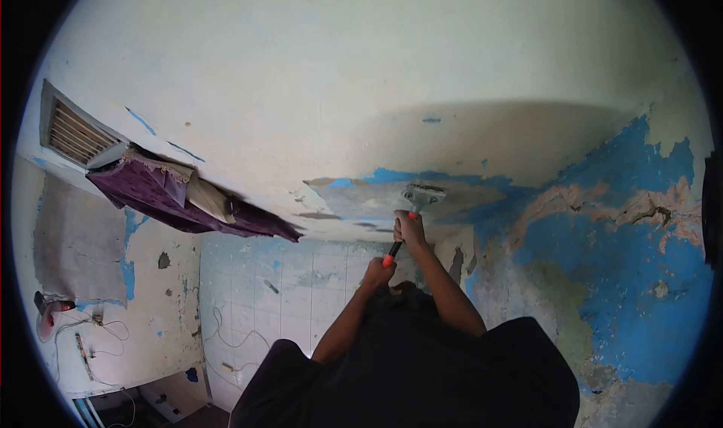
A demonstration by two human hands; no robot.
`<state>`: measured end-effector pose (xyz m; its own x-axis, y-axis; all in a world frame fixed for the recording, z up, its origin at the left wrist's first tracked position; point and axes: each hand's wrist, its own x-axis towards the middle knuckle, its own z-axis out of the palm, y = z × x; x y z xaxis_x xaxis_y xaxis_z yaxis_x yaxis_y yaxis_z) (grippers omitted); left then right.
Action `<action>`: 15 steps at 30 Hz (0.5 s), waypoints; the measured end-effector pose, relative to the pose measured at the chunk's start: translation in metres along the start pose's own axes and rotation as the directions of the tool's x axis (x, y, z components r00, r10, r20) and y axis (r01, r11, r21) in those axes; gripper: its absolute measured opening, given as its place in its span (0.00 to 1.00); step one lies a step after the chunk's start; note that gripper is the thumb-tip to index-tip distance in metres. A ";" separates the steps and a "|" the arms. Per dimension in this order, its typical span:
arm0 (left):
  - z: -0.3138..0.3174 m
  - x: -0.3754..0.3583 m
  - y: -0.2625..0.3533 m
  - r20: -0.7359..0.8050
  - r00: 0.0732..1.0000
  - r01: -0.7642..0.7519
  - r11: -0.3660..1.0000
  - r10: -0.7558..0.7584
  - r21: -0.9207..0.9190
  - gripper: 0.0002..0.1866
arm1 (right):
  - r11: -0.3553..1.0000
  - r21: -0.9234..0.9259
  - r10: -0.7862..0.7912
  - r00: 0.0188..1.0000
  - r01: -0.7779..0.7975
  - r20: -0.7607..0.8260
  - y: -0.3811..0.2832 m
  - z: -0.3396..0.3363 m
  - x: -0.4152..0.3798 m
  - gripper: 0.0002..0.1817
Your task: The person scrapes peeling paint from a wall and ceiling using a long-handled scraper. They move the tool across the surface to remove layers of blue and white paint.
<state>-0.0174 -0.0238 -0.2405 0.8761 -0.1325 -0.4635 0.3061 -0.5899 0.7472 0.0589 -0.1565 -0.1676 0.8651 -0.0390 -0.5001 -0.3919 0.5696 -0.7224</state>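
In the head view, a pale wall [324, 74] fills the top, its paint flaked to blue and grey patches; purple cloth [158, 194] hangs at the left below a vent [75, 130], and tiles [301, 285] show lower down. The scraper [423, 195] is against the bare grey patch — both hands are on its handle. The right hand [409, 228] has its grip closed around the handle near the head; the left hand [379, 272] is clamped on the lower end.

One left hand [377, 272], one right hand [409, 228] (both bare), one scraper [424, 195], one vent [78, 133], one purple curtain [147, 192].
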 end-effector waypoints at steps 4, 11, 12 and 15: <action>0.004 -0.005 0.009 0.022 0.999 -0.035 0.999 0.036 -0.035 0.18 | 0.999 -0.046 0.004 1.000 -0.005 -0.007 -0.027 0.008 -0.017 0.18; 0.002 -0.013 0.028 0.036 0.999 -0.010 0.996 0.014 -0.088 0.19 | 0.998 -0.061 -0.024 1.000 0.025 0.015 -0.035 0.009 -0.020 0.18; 0.003 -0.023 0.031 0.055 0.998 -0.005 0.996 0.010 -0.090 0.19 | 0.996 -0.092 -0.020 1.000 0.021 0.003 -0.035 0.008 -0.026 0.18; 0.018 -0.006 -0.009 0.004 1.000 0.018 0.999 -0.018 -0.032 0.20 | 0.997 -0.081 0.012 1.000 -0.012 -0.004 -0.005 -0.006 -0.008 0.19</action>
<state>-0.0322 -0.0321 -0.2535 0.8690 -0.1249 -0.4789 0.3336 -0.5668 0.7532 0.0524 -0.1641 -0.1624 0.8593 -0.0353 -0.5102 -0.4263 0.5017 -0.7527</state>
